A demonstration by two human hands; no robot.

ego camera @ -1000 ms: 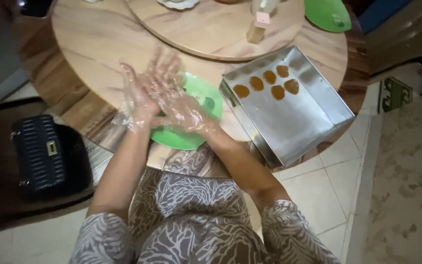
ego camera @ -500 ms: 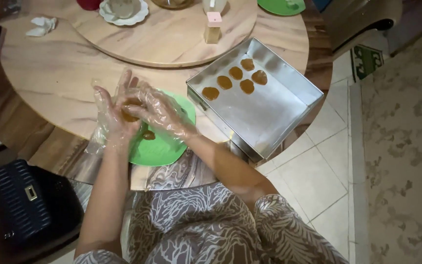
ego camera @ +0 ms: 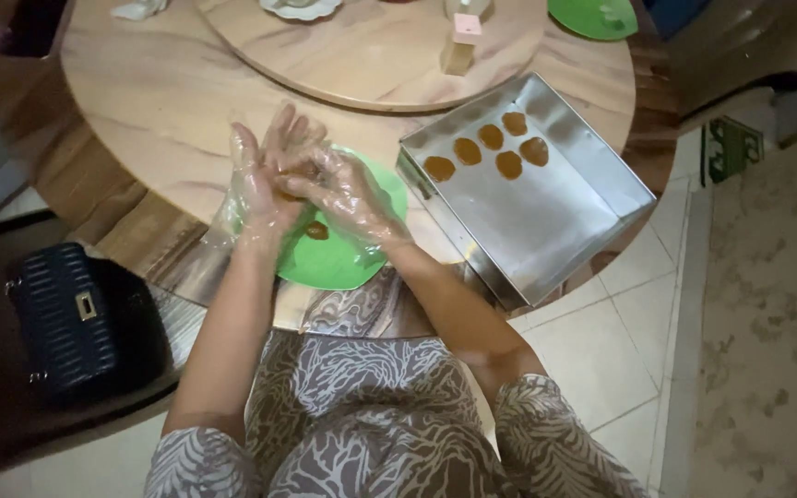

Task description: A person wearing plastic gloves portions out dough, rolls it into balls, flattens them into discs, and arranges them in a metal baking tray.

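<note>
Gloved left hand [ego camera: 258, 189] & right hand [ego camera: 343, 192] press palms together on a brown dough lump [ego camera: 286, 182], fingers flat, directly above green plate [ego camera: 343, 263], metal tray [ego camera: 546, 221] to the right.

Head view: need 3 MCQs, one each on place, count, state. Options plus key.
1. Where is the metal tray relative to the green plate?
A. to its right
B. to its left
C. stacked on it

2. How many brown pieces lie in the tray?
A. two
B. five
C. nine

3. What state are the left hand and right hand in?
A. bare, apart
B. in clear plastic gloves, pressed together
C. in pockets

Key: 1 A, tray sits right of the plate; 2 B, five pieces at its far corner; 3 B, gloved palms meet over the plate.
</note>
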